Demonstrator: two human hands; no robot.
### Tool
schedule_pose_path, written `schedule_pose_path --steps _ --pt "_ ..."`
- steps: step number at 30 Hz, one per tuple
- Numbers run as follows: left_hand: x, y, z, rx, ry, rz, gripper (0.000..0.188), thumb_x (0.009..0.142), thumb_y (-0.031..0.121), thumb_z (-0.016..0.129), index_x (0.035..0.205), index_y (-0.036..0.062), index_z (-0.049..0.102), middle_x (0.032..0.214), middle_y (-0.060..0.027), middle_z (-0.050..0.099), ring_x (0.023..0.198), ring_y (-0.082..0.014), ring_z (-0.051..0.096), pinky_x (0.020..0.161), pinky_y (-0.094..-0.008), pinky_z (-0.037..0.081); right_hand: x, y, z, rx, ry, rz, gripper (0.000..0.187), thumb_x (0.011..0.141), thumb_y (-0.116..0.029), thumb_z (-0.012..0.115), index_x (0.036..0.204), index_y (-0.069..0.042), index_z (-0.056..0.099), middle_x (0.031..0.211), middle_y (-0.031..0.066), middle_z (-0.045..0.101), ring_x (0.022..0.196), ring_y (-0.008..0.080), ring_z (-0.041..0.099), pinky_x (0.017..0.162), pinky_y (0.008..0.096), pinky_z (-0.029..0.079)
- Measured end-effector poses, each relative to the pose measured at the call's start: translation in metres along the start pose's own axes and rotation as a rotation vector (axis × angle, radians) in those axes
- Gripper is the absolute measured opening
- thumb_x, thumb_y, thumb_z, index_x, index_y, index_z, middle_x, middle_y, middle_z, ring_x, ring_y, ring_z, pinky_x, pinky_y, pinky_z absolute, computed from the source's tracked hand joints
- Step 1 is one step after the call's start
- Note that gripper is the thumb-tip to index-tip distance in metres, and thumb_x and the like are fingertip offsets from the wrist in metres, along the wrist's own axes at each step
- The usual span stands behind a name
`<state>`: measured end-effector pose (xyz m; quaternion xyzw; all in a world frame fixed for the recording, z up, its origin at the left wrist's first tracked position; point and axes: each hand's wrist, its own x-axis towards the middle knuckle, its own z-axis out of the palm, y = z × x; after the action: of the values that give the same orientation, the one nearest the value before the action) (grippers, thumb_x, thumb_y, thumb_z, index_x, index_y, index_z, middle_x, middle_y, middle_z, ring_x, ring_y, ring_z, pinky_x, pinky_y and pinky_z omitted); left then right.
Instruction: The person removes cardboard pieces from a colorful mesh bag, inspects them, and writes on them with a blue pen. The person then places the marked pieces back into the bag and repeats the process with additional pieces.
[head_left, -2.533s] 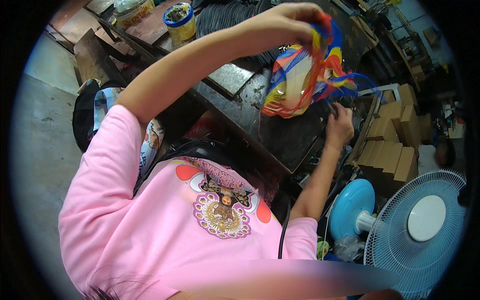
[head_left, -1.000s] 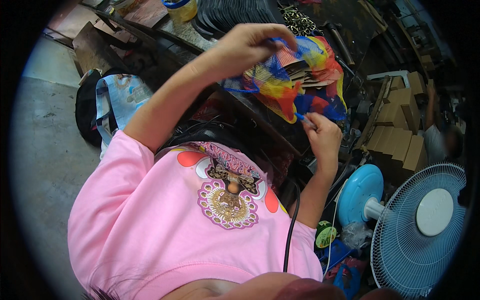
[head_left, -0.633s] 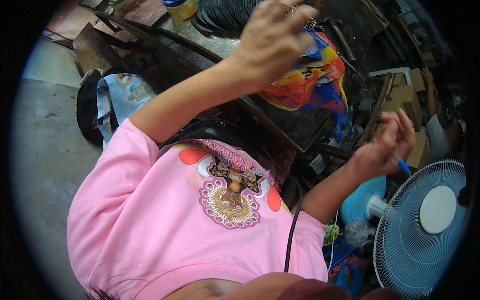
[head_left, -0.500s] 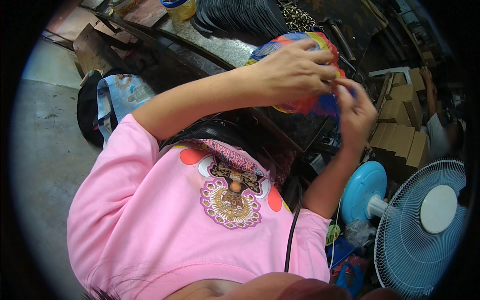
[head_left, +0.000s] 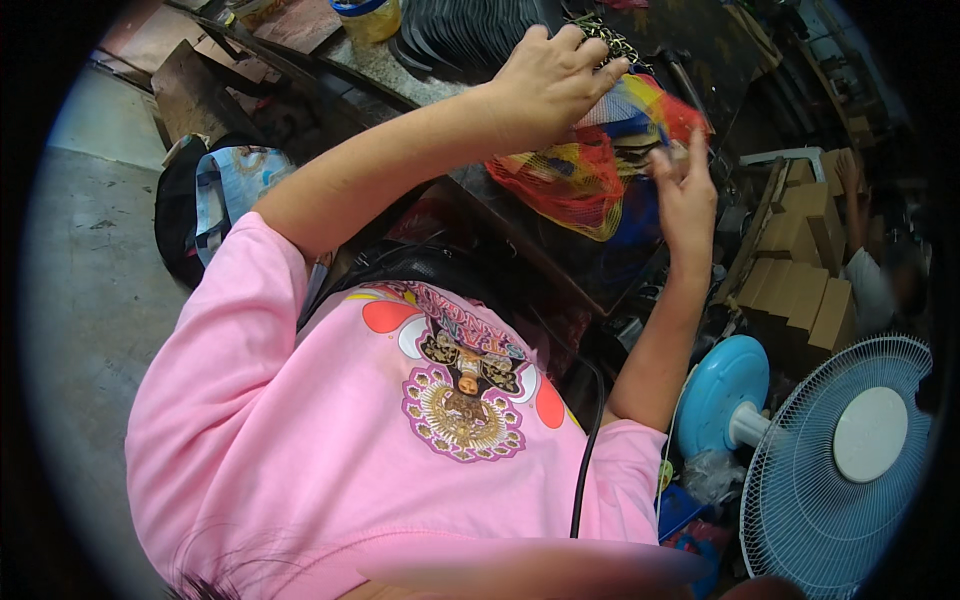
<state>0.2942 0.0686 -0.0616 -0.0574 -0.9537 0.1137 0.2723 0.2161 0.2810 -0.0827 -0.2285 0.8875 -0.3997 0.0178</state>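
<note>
Blue-and-black bag on the floor at far left. Left hand raised over the dark desk, grip closed on the red-yellow-blue mesh bag, which hangs between both hands. Right hand just beside the mesh, fingers half spread, grip unclear. Blue fan far right.

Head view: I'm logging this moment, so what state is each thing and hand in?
Left hand: closed on the mesh bag.
Right hand: fingers spread, at the bag's edge; grip unclear.
Mesh bag: bunched, hanging over the bench edge.
Fan: lying tilted; cannot tell if it runs.
Boxes: stacked, closed.
Jar: upright, lid on.
</note>
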Motion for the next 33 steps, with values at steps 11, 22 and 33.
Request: schedule_pose_path --steps 11,22,33 --pt "0.004 0.033 0.014 -0.190 -0.085 0.277 0.016 0.076 0.025 0.066 0.086 0.0131 0.068 0.092 -0.0008 0.064 0.090 -0.0169 0.062 0.083 -0.0332 0.044 0.052 0.010 0.006 0.040 0.184 -0.305 0.061 0.094 -0.013 0.061 0.149 -0.009 0.032 0.129 0.0193 0.060 0.117 0.0227 0.060 0.096 0.0330 0.047" --pt "0.020 0.015 0.035 -0.428 -0.460 -0.169 0.042 0.090 0.044 0.060 0.091 0.0031 0.068 0.085 -0.0177 0.070 0.083 -0.0344 0.069 0.073 -0.0434 0.055 0.028 0.012 0.016 0.113 0.082 -0.284 0.021 0.093 -0.007 0.059 0.114 -0.007 0.061 0.086 0.0077 0.073 0.080 0.0136 0.069 0.074 0.0271 0.051" --pt "-0.015 -0.009 0.054 -0.745 -0.144 -0.255 0.022 0.083 0.020 0.062 0.097 0.0020 0.064 0.086 -0.0209 0.068 0.085 -0.0390 0.066 0.075 -0.0488 0.053 0.044 -0.016 0.023 -0.271 0.122 -0.153 0.038 0.089 -0.037 0.066 0.114 -0.009 0.067 0.094 0.0166 0.070 0.089 0.0334 0.068 0.076 0.0392 0.051"
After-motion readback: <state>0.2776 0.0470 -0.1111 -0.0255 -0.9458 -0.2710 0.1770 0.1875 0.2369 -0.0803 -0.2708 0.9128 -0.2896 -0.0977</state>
